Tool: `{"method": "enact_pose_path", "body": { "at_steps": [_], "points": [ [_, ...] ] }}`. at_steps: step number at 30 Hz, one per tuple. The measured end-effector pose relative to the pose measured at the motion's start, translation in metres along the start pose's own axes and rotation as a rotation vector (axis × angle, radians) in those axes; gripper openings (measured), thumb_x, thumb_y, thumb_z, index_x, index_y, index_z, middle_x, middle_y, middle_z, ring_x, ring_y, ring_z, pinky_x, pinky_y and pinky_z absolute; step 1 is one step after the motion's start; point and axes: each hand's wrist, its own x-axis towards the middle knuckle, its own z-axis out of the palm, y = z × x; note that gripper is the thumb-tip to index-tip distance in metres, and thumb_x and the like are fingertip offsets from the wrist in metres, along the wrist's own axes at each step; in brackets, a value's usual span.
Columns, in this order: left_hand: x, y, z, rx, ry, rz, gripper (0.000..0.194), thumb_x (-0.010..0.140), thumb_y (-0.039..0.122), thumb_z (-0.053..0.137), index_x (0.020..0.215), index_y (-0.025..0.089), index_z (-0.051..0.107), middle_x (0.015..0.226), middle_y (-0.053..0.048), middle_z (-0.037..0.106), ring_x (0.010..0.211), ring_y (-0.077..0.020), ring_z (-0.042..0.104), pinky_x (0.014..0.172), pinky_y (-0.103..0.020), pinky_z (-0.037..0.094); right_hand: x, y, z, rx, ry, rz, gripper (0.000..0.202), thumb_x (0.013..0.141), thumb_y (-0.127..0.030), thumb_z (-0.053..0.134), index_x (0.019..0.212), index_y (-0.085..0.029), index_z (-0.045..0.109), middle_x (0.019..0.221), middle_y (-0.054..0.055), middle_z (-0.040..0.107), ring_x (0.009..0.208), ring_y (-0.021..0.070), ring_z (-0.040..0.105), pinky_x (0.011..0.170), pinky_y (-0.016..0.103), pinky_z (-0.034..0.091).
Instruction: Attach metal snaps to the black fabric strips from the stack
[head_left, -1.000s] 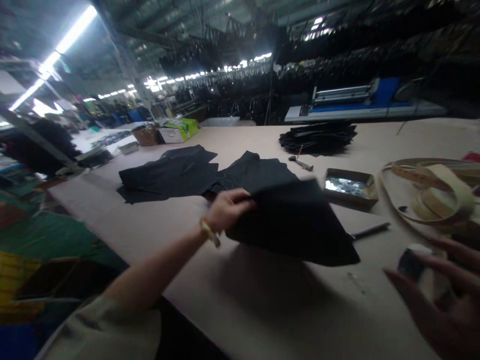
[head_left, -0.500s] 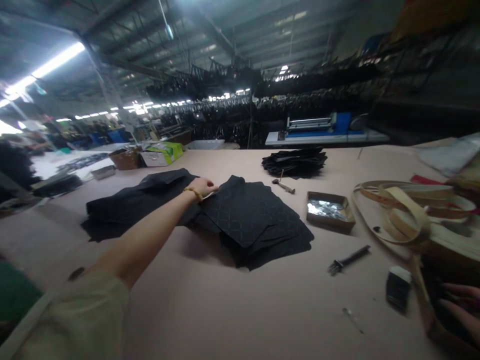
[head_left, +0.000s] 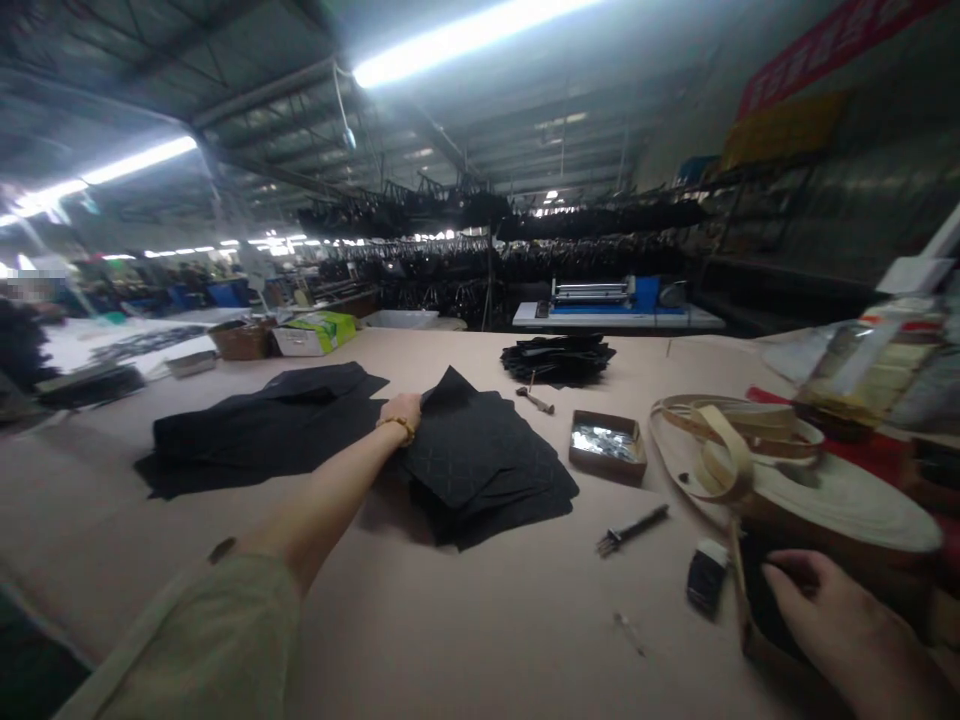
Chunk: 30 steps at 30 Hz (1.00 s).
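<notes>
My left hand (head_left: 402,410), with a yellow bracelet at the wrist, is closed on the left edge of a fanned stack of black fabric pieces (head_left: 480,450). The top piece's corner stands raised beside it. More black fabric (head_left: 255,425) lies to the left. At the right, my right hand (head_left: 825,600) is over a brown box (head_left: 739,590) with dark contents, thumb and fingertips pressed together; whatever they may hold is too small to make out.
A box of metal pieces (head_left: 607,445), a hammer (head_left: 536,402), a fork-ended tool (head_left: 634,530) and a dark block (head_left: 706,580) lie right of the stack. Behind are another black stack (head_left: 559,360), coiled tan strap (head_left: 727,450) and a bottle (head_left: 862,370).
The view has swung right and tilted up. My left hand now grips the stack's edge, with a corner lifted higher. My right hand has risen from inside the box, fingertips together.
</notes>
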Motion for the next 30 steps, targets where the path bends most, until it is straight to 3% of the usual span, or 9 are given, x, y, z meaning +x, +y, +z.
{"method": "enact_pose_path", "body": {
  "at_steps": [2, 5, 11, 15, 18, 22, 25, 30],
  "points": [
    [-0.001, 0.000, 0.003, 0.005, 0.017, -0.004, 0.034, 0.094, 0.036, 0.058, 0.122, 0.016, 0.057, 0.122, -0.010, 0.059, 0.106, -0.0216, 0.061, 0.090, -0.042, 0.054, -0.008, -0.013, -0.008, -0.058, -0.117, 0.103, 0.032, 0.081, -0.047, 0.047, 0.096, -0.025, 0.065, 0.077, 0.013, 0.070, 0.066, 0.0308, 0.067, 0.057, 0.039, 0.046],
    [-0.004, 0.000, 0.006, 0.008, 0.031, -0.008, 0.034, 0.094, 0.036, 0.058, 0.122, 0.016, 0.057, 0.122, -0.010, 0.059, 0.106, -0.0219, 0.061, 0.090, -0.043, 0.054, -0.015, -0.031, -0.021, -0.058, -0.156, 0.099, 0.029, 0.080, -0.045, 0.049, 0.096, -0.026, 0.063, 0.083, 0.013, 0.070, 0.071, 0.0313, 0.067, 0.060, 0.038, 0.046],
    [-0.002, 0.001, 0.007, -0.035, 0.002, 0.016, 0.034, 0.094, 0.035, 0.058, 0.122, 0.016, 0.057, 0.123, -0.010, 0.059, 0.107, -0.0220, 0.060, 0.090, -0.043, 0.053, -0.029, -0.058, -0.042, 0.032, -0.041, 0.046, 0.030, 0.075, -0.044, 0.057, 0.091, -0.024, 0.071, 0.076, 0.014, 0.069, 0.061, 0.0296, 0.063, 0.053, 0.038, 0.045],
    [-0.001, 0.000, 0.001, -0.098, -0.050, 0.025, 0.033, 0.093, 0.035, 0.059, 0.121, 0.016, 0.058, 0.122, -0.010, 0.059, 0.106, -0.0216, 0.061, 0.089, -0.042, 0.054, -0.036, -0.067, -0.037, 0.116, 0.062, -0.043, 0.037, 0.071, -0.054, 0.057, 0.087, -0.024, 0.073, 0.080, 0.012, 0.070, 0.064, 0.0295, 0.063, 0.054, 0.037, 0.045],
    [-0.006, 0.005, -0.002, -0.147, -0.064, 0.003, 0.034, 0.093, 0.035, 0.059, 0.121, 0.015, 0.057, 0.120, -0.009, 0.060, 0.104, -0.0217, 0.061, 0.088, -0.041, 0.055, -0.046, -0.078, -0.026, 0.256, 0.082, -0.128, 0.042, 0.073, -0.054, 0.055, 0.096, -0.024, 0.072, 0.084, 0.009, 0.071, 0.071, 0.0278, 0.065, 0.059, 0.036, 0.048],
    [-0.020, 0.019, -0.009, -0.208, 0.023, -0.024, 0.035, 0.093, 0.035, 0.060, 0.121, 0.015, 0.057, 0.120, -0.009, 0.060, 0.104, -0.0221, 0.061, 0.088, -0.041, 0.054, -0.063, -0.093, -0.011, 0.474, 0.042, -0.268, 0.038, 0.080, -0.052, 0.056, 0.097, -0.022, 0.070, 0.085, 0.007, 0.072, 0.077, 0.0249, 0.067, 0.070, 0.035, 0.052],
    [-0.031, 0.020, -0.035, -0.264, 0.176, -0.041, 0.034, 0.093, 0.035, 0.059, 0.120, 0.014, 0.058, 0.120, -0.009, 0.060, 0.104, -0.0222, 0.061, 0.088, -0.042, 0.054, -0.067, -0.096, 0.000, 0.558, -0.029, -0.381, 0.033, 0.083, -0.052, 0.057, 0.090, -0.022, 0.069, 0.084, 0.007, 0.072, 0.076, 0.0235, 0.068, 0.072, 0.034, 0.053],
    [-0.049, 0.001, -0.121, -0.332, 0.539, -0.005, 0.039, 0.095, 0.037, 0.056, 0.127, 0.016, 0.054, 0.128, -0.011, 0.056, 0.115, -0.0253, 0.056, 0.098, -0.049, 0.048, -0.072, -0.103, 0.015, 0.593, -0.086, -0.568, 0.029, 0.090, -0.046, 0.054, 0.092, -0.022, 0.070, 0.090, 0.006, 0.070, 0.078, 0.0200, 0.067, 0.070, 0.030, 0.054]
  ]
}}
